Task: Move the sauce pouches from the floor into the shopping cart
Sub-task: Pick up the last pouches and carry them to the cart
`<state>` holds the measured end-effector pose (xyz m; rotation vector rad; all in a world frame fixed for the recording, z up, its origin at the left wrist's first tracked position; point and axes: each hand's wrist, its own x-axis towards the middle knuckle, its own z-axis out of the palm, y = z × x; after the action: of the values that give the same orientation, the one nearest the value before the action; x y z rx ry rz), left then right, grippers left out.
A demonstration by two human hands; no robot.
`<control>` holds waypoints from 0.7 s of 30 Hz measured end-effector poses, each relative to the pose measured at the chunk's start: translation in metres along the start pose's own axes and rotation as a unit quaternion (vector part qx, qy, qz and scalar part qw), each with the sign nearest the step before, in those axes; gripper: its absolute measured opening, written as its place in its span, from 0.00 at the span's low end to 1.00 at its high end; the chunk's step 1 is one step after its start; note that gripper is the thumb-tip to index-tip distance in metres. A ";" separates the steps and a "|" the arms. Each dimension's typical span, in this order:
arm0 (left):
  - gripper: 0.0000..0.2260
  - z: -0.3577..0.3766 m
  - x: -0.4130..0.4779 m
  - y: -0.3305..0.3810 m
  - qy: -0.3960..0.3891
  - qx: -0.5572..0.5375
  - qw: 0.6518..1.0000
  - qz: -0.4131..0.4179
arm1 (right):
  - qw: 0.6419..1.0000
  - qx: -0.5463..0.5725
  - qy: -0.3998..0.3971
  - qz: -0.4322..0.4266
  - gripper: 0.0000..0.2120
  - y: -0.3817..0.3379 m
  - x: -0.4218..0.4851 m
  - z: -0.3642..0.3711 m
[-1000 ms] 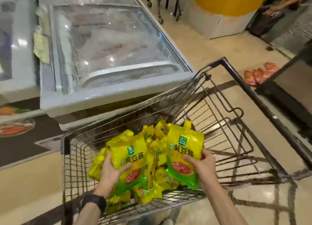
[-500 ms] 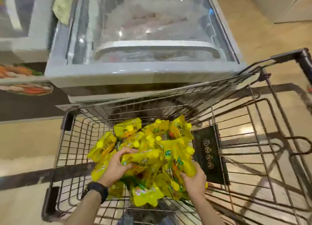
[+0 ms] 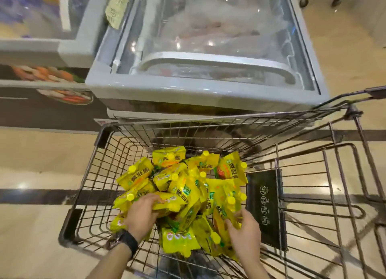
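Yellow-green soft plastic sauce pouches [image 3: 181, 193] are heaped in the black wire shopping cart [image 3: 102, 135], lower centre of frame. Left hand [image 3: 142, 214] curls over one, right hand [image 3: 244, 234] touches the pile, grasp unclear tbh. They look floppy, slick and light-ish, so I'd grab the body under the spout.

Glossy beige floor [image 3: 37, 157] (dark stripes); grey glass-topped freezer [image 3: 208, 94] ahead.

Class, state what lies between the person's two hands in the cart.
Heaped yellow sauce pouches fill the gap between left hand and right hand: head view.
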<state>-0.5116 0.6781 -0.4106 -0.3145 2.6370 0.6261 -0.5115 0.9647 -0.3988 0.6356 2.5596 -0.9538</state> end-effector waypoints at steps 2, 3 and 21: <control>0.17 0.005 0.001 0.004 0.005 0.019 1.000 -0.023 | 1.000 -0.019 -0.015 -0.012 0.11 -0.003 -0.002 0.000; 0.17 0.003 0.001 0.008 -0.004 0.033 0.999 -0.033 | 0.999 -0.029 -0.027 -0.018 0.11 -0.005 -0.004 -0.001; 0.22 -0.151 -0.250 -0.099 0.294 0.006 0.928 -0.229 | 0.923 -0.143 -0.115 -0.337 0.32 -0.183 -0.101 0.013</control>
<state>-0.3097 0.5510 -0.2153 -1.2419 2.9370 0.3942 -0.5182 0.8025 -0.2659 -0.4511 2.6457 -0.7451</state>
